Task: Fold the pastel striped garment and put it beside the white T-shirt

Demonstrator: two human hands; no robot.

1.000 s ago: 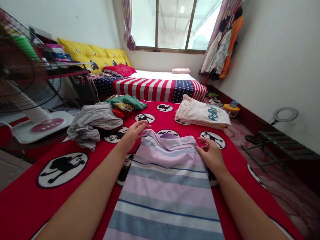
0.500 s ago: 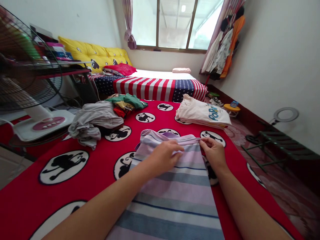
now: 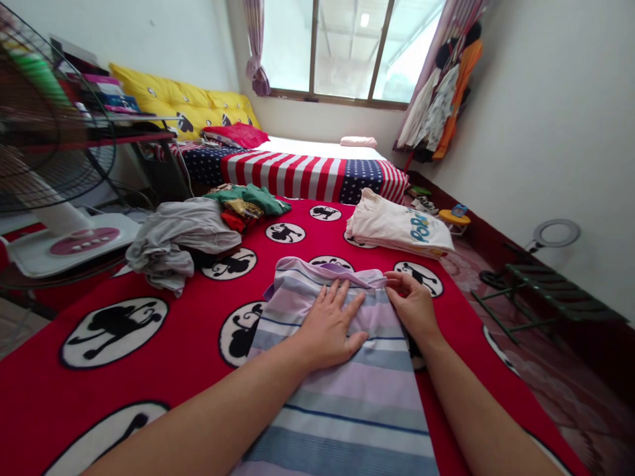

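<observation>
A striped shirt in lilac, grey-blue and white lies flat and narrow on the red blanket. Its purple collar shows at the far end. My left hand rests flat on the upper part of the shirt, fingers spread. At the far right corner, my right hand pinches the shirt's edge between thumb and fingers.
A crumpled grey garment and a green garment lie at the left. At the right is a folded white shirt. A fan stands far left, a green folding stool far right.
My left hand has flattened from a loosely curled pose and now presses on the shirt. My right hand has shifted slightly left with the shirt's corner.
</observation>
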